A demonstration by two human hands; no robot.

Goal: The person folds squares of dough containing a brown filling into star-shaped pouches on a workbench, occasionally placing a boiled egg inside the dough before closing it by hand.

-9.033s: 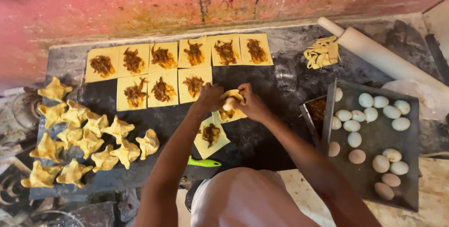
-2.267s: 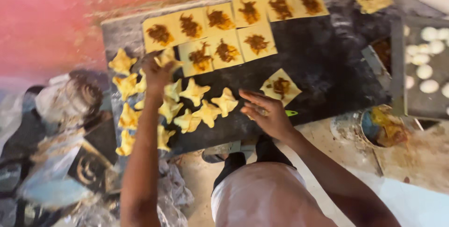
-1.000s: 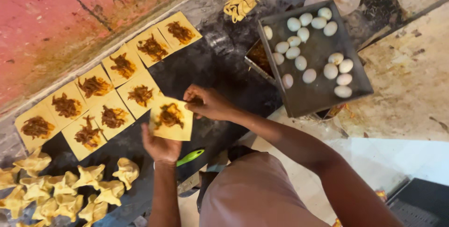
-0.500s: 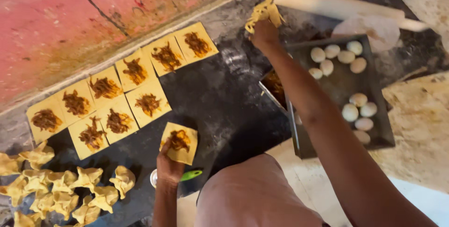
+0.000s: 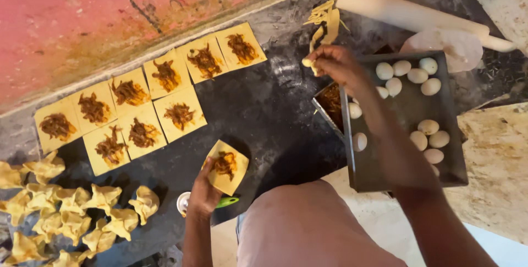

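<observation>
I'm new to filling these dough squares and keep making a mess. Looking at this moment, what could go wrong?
1. The left hand holds the filled dough square tilted, so the filling might slide off.
2. The right hand pinches a small dough piece above the tray's edge; it could drop among the eggs.
3. The forearm crosses the tray and might nudge it.

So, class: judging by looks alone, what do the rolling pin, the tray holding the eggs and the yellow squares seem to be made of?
Rolling pin: probably wood, pale, matt, smooth, with turned handle ends.
Tray: likely metal, dark and dull, with thin upright walls and sharp corners.
Yellow squares: soft dough, matt; the one in the left hand bends.
</observation>
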